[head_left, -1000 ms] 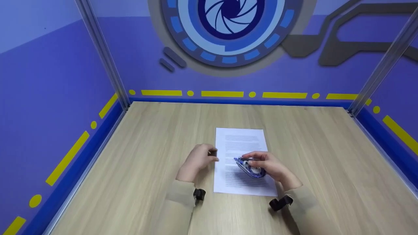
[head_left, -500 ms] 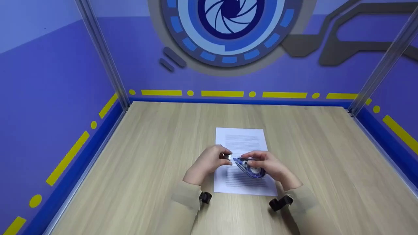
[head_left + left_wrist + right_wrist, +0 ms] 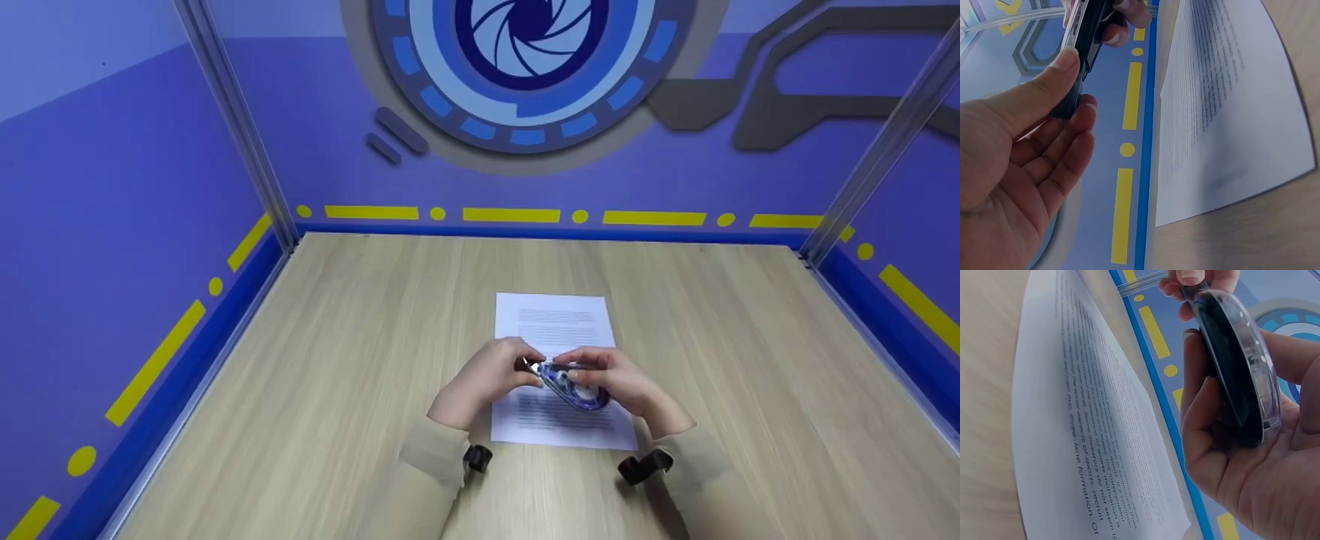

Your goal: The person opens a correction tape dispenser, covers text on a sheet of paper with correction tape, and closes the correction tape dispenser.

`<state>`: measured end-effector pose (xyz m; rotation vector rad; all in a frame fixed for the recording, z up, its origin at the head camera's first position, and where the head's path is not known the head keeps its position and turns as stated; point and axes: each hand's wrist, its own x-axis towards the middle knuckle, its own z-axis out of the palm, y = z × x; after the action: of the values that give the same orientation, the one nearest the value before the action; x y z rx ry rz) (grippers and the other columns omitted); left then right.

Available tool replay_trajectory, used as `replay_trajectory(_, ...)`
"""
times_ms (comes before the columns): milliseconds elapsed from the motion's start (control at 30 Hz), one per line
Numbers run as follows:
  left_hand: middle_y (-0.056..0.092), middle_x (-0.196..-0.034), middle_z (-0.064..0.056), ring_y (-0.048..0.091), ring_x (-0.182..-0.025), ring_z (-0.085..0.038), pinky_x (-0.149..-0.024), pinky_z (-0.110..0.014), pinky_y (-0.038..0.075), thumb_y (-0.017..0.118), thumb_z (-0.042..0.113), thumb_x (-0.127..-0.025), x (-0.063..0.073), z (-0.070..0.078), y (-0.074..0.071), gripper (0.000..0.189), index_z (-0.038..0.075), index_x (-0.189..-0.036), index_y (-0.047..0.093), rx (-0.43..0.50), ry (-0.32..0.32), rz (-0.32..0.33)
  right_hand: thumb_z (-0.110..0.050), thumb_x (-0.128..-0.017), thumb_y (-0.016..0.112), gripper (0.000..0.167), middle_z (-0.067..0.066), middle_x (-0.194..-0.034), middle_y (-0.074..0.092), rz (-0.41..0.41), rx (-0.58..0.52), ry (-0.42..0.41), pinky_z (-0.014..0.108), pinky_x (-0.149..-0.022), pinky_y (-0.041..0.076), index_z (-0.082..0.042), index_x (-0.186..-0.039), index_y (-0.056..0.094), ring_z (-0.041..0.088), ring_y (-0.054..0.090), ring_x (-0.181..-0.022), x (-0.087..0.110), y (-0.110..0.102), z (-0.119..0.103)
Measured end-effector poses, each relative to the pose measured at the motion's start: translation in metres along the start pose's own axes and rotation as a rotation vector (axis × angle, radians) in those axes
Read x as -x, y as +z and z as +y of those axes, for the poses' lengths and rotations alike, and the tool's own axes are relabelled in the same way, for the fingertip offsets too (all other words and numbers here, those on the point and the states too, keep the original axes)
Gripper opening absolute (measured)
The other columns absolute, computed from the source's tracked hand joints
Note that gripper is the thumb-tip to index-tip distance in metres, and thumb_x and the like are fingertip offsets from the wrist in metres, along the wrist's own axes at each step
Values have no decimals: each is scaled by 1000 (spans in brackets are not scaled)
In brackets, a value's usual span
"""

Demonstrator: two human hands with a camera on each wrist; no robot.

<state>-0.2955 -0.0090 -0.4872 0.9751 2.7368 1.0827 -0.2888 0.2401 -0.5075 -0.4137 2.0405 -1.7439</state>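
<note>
A blue-and-clear correction tape dispenser (image 3: pixel 577 386) is held tilted above a printed sheet (image 3: pixel 551 311). My right hand (image 3: pixel 626 382) grips its rounded body between thumb and fingers. At the narrow end, my left hand (image 3: pixel 487 379) pinches a short dark piece that looks like the correction tape's cap (image 3: pixel 1067 104). Up close in the left wrist view, that piece meets the dispenser body (image 3: pixel 1088 34) at a small step. Whether it is fully seated, I cannot tell. The right wrist view shows the dispenser's dark side and clear shell (image 3: pixel 1235 365); the tip is partly hidden by my left thumb.
The sheet lies flat on a light wooden table (image 3: pixel 360 315), below both hands. Blue-violet panels (image 3: pixel 322 142) with yellow marks enclose the table at the back and sides. Metal posts (image 3: pixel 240 127) stand at the back corners. Each wrist wears a black camera mount (image 3: pixel 645 466).
My left hand has moved right from the sheet's left edge, bringing its fingertips to the dispenser's narrow end. My right hand and the dispenser have stayed nearly still.
</note>
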Motion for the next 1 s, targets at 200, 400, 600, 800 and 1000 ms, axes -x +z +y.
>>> replay_trajectory(200, 76, -104, -11, 70, -88, -14, -78, -17, 57, 85, 20, -83, 0, 2, 1, 34, 6, -113, 78, -35, 20, -10, -10, -97, 67, 44, 5, -117, 72, 2, 27, 9, 22, -78, 56, 11, -134, 58, 11, 63, -98, 1, -1, 1)
replay_trajectory(400, 76, -98, -6, 69, -83, -12, -74, -15, 55, 86, 21, -82, 0, 3, 3, 33, 6, -110, 79, -58, 48, -5, -8, -96, 67, 44, -1, -113, 73, -8, 27, -14, 20, -79, 55, 14, -133, 57, 7, 64, -95, 0, -1, 2)
replay_trajectory(600, 76, -97, -5, 67, -82, -9, -73, -15, 54, 86, 22, -81, 0, 6, 3, 32, 7, -108, 80, -80, 60, 2, -6, -96, 67, 44, 1, -113, 74, -17, 33, -35, 19, -80, 55, 17, -132, 56, 5, 65, -94, -1, -2, 2)
replay_trajectory(800, 77, -98, -4, 63, -81, -6, -74, -16, 53, 87, 24, -80, 0, 8, 3, 34, 8, -109, 80, -94, 66, -9, -4, -95, 67, 43, -4, -106, 74, -26, 44, -62, 17, -82, 54, 20, -129, 55, 5, 66, -94, -1, 0, 1)
replay_trajectory(1000, 78, -101, -4, 68, -89, -10, -81, -18, 57, 86, 24, -80, 0, 9, 3, 35, 9, -111, 80, -86, 101, -27, -2, -94, 67, 41, -6, -104, 74, -64, 47, -69, 17, -79, 55, 21, -125, 55, 5, 66, -92, -1, -2, 2)
